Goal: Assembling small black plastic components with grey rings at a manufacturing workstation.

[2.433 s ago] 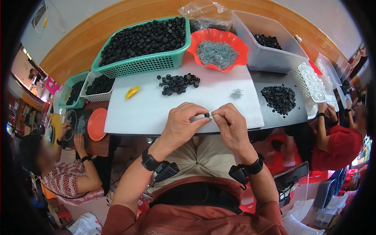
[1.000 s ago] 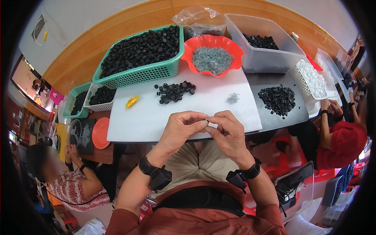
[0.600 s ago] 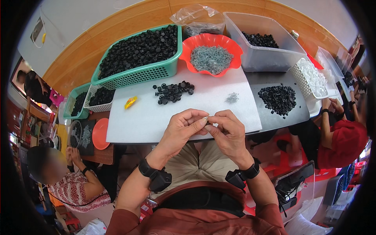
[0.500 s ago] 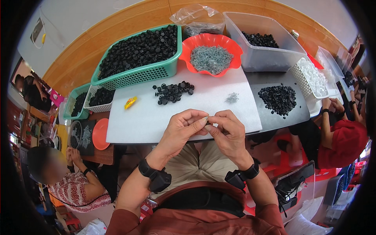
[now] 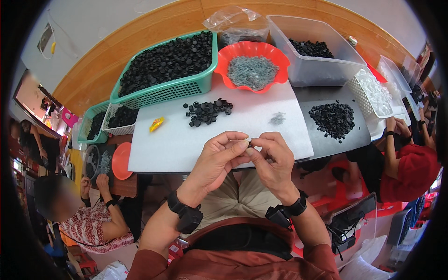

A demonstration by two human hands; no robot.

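My left hand (image 5: 219,154) and my right hand (image 5: 273,161) meet over the near edge of the white foam sheet (image 5: 163,149). Both pinch a tiny dark part (image 5: 250,143) between thumb and fingers; most of it is hidden by the fingertips. Beyond them lies a loose pile of black round plastic caps (image 5: 208,112). To the right of that pile is a small heap of thin metal springs or pins (image 5: 277,118), too fine to tell which. Small black plastic pieces (image 5: 331,120) are heaped on the dark board at the right.
A green basket (image 5: 163,91) of black caps, a red scalloped bowl (image 5: 282,74) of metal bits and a clear bin (image 5: 322,70) line the back. A yellow wrapper (image 5: 157,124) lies left. A white basket (image 5: 380,109) stands right. People sit on both sides.
My hands stay nearly in place, fingers shifting slightly around the part; a pale glint at the fingertips has gone. The person at left has parted their hands, one reaching toward the metal bits.
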